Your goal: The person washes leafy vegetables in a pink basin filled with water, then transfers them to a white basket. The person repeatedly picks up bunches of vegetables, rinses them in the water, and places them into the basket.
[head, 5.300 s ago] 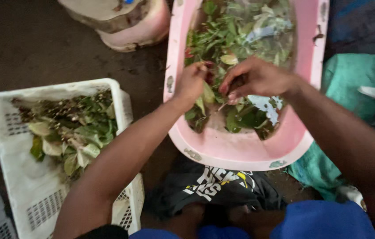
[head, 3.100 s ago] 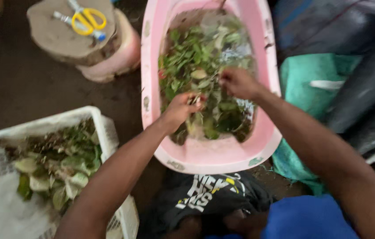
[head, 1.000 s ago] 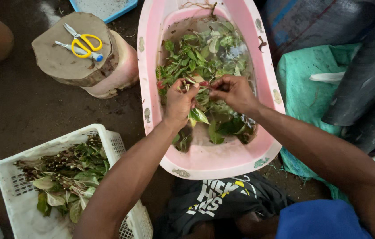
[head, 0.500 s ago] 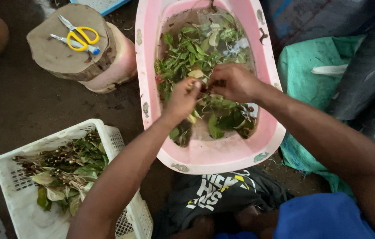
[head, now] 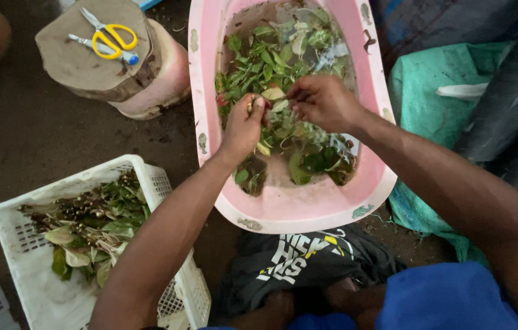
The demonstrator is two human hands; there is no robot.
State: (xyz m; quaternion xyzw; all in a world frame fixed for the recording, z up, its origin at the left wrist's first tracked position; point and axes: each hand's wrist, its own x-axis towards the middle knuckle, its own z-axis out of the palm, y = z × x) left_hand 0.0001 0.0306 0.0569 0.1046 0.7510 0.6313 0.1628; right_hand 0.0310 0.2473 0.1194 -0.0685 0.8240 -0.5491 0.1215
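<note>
Working over pink tub (head: 283, 211), both hands meet mid-tub above the leaves (head: 271, 67). Left hand (head: 244, 125) closed, fingers pinched on a small sprig (head: 274, 93) w/ pale leaf; right hand (head: 323, 101) also closed, fingertips pinching the same sprig from the other side. Hands nearly touching, sprig between them, just above the leaf pile. Tub holds loose green leaves, some yellowish, a few stems, bare wet patch at near end. White slotted crate (head: 26, 256) bottom-left, well apart from tub, has stems and bigger leaves inside. Stump (head: 97, 61) top-left w/ yellow-handled scissors (head: 109, 40) lying flat on top, next to tub's left wall. Green cloth (head: 430, 79) on right, partly under tub rim. Dark printed cloth (head: 308, 260) on ground just below tub, near person's blue clothing (head: 448, 299).
</note>
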